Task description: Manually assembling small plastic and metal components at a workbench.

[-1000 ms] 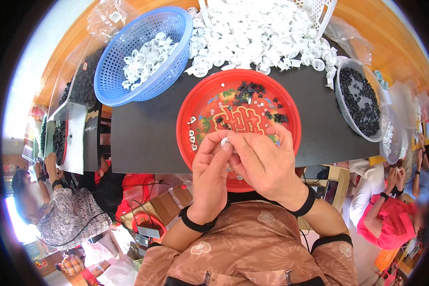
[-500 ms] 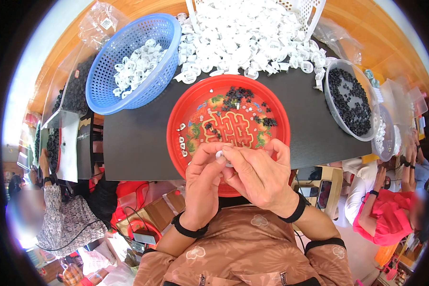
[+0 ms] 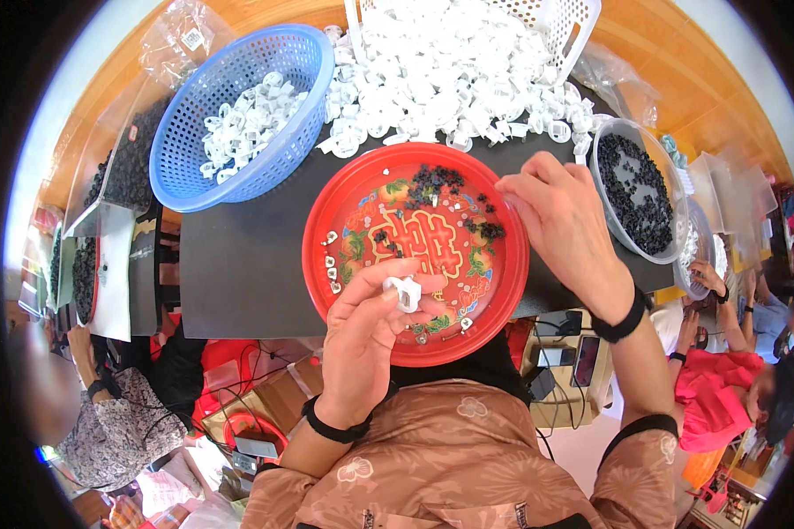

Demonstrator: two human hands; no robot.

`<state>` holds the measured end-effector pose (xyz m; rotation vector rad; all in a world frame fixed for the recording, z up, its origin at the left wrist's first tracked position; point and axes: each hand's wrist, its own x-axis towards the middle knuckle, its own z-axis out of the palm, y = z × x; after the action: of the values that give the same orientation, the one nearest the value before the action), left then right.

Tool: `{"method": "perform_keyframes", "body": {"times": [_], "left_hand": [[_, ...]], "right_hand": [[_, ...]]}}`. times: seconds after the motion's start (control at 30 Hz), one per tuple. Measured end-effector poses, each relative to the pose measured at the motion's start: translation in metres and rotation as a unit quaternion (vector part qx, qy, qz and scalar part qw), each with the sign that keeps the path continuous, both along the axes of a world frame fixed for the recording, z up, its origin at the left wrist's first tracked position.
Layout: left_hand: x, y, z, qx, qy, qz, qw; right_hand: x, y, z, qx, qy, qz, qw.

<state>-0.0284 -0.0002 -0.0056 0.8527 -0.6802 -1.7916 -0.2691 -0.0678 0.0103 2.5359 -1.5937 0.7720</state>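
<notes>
Between the thumb and fingers of my left hand is a small white plastic part, held over the near side of a round red tray. My right hand is apart from it, at the tray's right rim. Its fingers are bent with the tips together; whether anything is between them is hidden. Small black parts lie in a loose pile at the far side of the tray, with more scattered nearby. Several small white and metallic pieces line its left side, and another small piece lies near the front right.
A large heap of white plastic parts covers the back of the dark table. On the left stands a blue basket with white parts inside. A clear tub of black parts is at the right. Other people work on both sides.
My hands have separated. The right one moved up and right to the tray's rim, while the left stays over the tray with the white plastic part now showing.
</notes>
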Motion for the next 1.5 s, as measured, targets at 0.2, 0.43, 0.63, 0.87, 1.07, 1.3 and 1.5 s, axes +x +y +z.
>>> {"method": "perform_keyframes", "body": {"times": [0.2, 0.43, 0.63, 0.87, 1.07, 1.3, 1.5], "left_hand": [[0.005, 0.001, 0.002, 0.005, 0.016, -0.007, 1.0], [0.011, 0.0, -0.003, 0.011, 0.066, -0.028, 0.997], [0.004, -0.003, -0.003, 0.006, 0.012, -0.019, 1.0], [-0.005, 0.004, -0.004, -0.089, -0.165, 0.038, 0.982], [-0.011, -0.003, -0.004, -0.347, -0.431, 0.106, 0.826], [-0.01, -0.002, -0.006, -0.387, -0.432, 0.129, 0.804], [-0.006, 0.001, -0.004, -0.044, -0.127, 0.066, 0.989]], "right_hand": [[0.003, -0.029, -0.011, 0.03, 0.129, 0.043, 0.99], [0.011, -0.038, -0.018, -0.014, 0.225, 0.099, 0.969], [0.007, -0.042, -0.019, -0.025, 0.256, 0.134, 0.957], [0.021, -0.021, -0.004, 0.056, 0.024, 0.152, 0.986], [0.035, 0.002, 0.023, 0.559, -0.35, 0.116, 0.742], [0.037, 0.015, 0.02, 0.615, -0.465, 0.095, 0.63], [0.042, 0.033, 0.025, 0.403, -0.344, 0.064, 0.846]]}}
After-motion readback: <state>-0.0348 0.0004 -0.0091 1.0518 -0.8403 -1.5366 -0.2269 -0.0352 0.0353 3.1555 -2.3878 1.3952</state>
